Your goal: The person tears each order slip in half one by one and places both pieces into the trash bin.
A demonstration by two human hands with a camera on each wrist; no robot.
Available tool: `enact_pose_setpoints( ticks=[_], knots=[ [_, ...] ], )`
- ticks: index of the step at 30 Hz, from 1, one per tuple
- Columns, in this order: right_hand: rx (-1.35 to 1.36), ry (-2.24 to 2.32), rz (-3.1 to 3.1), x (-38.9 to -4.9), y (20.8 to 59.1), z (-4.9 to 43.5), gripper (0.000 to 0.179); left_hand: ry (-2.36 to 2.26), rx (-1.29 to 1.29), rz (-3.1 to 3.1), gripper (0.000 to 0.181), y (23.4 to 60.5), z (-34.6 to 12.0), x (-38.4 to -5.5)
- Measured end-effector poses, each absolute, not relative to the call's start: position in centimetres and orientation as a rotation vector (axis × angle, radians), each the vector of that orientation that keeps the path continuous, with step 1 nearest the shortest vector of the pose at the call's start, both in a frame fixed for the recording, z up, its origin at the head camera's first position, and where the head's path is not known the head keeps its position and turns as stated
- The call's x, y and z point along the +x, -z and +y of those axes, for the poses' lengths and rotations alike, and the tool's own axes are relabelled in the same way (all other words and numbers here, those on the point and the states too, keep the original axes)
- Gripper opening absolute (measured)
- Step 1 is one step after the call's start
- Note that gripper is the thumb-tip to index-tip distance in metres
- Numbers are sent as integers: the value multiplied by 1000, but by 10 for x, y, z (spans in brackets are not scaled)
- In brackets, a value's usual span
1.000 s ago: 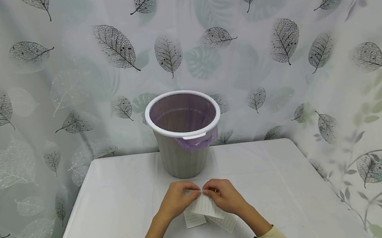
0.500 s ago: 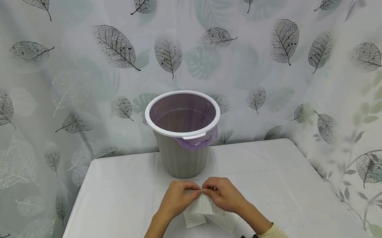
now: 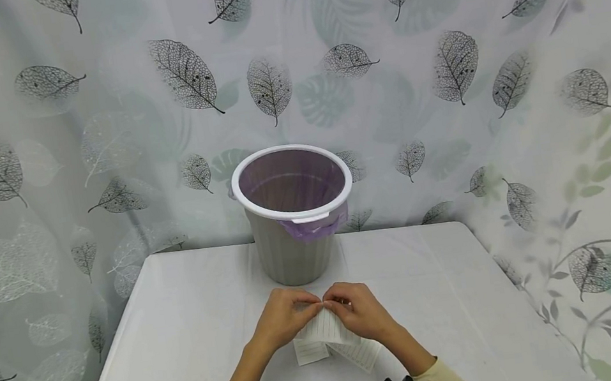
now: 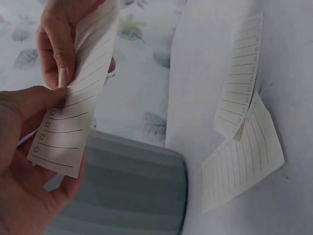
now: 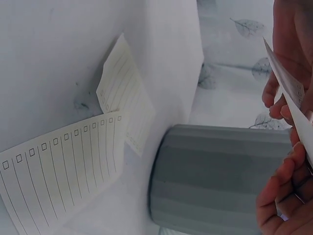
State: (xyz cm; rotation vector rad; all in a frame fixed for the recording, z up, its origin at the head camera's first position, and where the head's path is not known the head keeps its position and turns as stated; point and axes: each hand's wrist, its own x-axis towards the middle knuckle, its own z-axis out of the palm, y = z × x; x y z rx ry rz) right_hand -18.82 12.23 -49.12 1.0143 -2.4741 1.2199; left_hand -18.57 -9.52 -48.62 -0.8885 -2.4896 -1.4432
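Observation:
A strip of lined paper with small checkboxes (image 4: 73, 125) is held up between both hands over the table. My left hand (image 3: 284, 317) pinches it from the left, thumb in front. My right hand (image 3: 361, 313) pinches it close by, so the fingertips of both hands nearly meet at the upper edge in the head view. In the right wrist view the strip is seen almost edge-on. Beneath the hands, two more lined checkbox pieces (image 4: 240, 73) (image 4: 247, 159) lie on the white tabletop, touching or overlapping at one corner.
Just beyond the hands stands a grey waste bin (image 3: 297, 259) with a white rim and a purple liner. White cloth covers the table (image 3: 197, 333). A leaf-patterned curtain (image 3: 319, 28) hangs behind and at both sides.
Both hands shift up very slightly in the head view, still pinching the paper strip. The bin and the pieces on the table stay where they were.

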Motion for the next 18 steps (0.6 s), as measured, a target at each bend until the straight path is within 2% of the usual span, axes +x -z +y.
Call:
enact_pose_setpoints(
  ticks=[18],
  knots=[
    [813,-1485,-2495,-180,484,114,11,1426,-861,-2363,4,490,-94,-184]
  ],
)
